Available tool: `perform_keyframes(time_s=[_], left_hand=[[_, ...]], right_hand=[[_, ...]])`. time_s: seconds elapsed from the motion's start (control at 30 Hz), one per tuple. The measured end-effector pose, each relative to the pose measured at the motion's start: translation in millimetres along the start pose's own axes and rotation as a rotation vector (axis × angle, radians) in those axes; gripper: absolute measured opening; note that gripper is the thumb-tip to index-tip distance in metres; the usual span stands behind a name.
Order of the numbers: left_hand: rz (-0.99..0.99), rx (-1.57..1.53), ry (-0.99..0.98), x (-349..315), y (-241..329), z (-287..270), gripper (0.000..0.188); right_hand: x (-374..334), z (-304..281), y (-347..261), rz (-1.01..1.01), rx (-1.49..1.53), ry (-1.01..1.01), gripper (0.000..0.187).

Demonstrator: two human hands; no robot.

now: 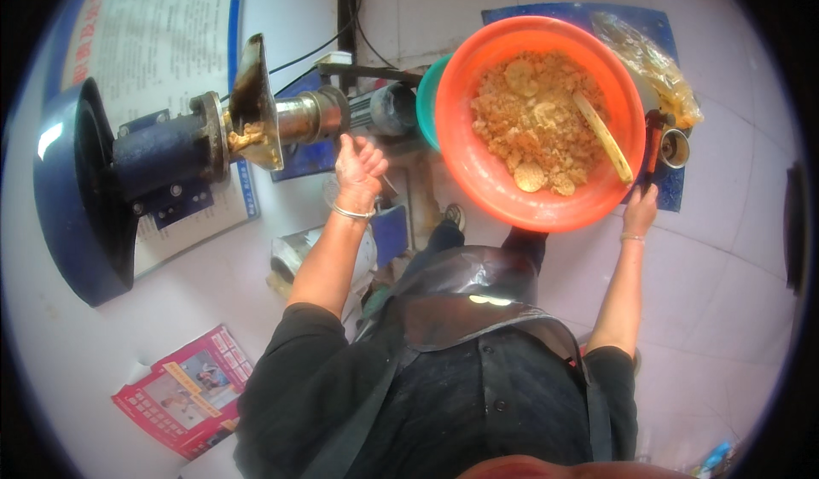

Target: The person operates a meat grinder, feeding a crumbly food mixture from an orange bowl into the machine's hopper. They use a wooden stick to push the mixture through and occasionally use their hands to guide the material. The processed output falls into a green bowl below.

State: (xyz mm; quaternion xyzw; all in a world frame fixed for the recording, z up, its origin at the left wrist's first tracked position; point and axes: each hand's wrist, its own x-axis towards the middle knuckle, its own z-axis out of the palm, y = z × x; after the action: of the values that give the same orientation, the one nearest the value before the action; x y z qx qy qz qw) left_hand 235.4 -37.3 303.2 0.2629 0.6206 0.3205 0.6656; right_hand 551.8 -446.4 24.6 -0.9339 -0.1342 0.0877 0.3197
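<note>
My left hand (360,170) is closed, its fingers curled beside the shiny metal barrel (311,116) of a blue machine (162,156). What it holds, if anything, is hidden. Tan crumbly stuff clings to the machine under a stained metal guard (256,108). A large orange basin (456,112) lies between my hands, holding a crumbly brown mass (537,121) with several pale round cakes. A long yellowish wooden paddle (606,142) leans inside it at the right. Beyond the basin's lower right rim, my right hand (640,210) closes around the lower end of a dark-and-red handle (654,150).
A green basin (428,99) shows behind the orange one. A blue board (657,31), a clear plastic bag (653,65) and a small round metal cup (674,148) sit to the right. Below the machine is a white cylinder (320,253). A pink poster (183,394) hangs on the left wall.
</note>
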Motion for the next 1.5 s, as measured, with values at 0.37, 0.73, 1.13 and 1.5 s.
perform_keyframes(time_s=[0.37, 0.73, 1.13, 1.5], left_hand=[[0.040, 0.105, -0.135, 14.3, 7.9, -51.5, 0.042], [-0.131, 0.216, -0.332, 35.2, 40.3, -93.2, 0.046], [-0.284, 0.407, -0.633, 53.0, 67.8, -100.9, 0.040], [-0.166, 0.703, -0.669, 77.1, 72.6, -91.7, 0.017]], right_hand=[[18.5, -21.4, -9.3, 0.002, 0.006, 0.040, 0.019], [10.9, -48.8, -53.1, 0.037, 0.080, 0.167, 0.019], [-212.0, -129.5, -253.7, 0.164, 1.152, 0.042, 0.012], [-341.3, -36.3, -324.5, 0.042, 0.537, -0.389, 0.018]])
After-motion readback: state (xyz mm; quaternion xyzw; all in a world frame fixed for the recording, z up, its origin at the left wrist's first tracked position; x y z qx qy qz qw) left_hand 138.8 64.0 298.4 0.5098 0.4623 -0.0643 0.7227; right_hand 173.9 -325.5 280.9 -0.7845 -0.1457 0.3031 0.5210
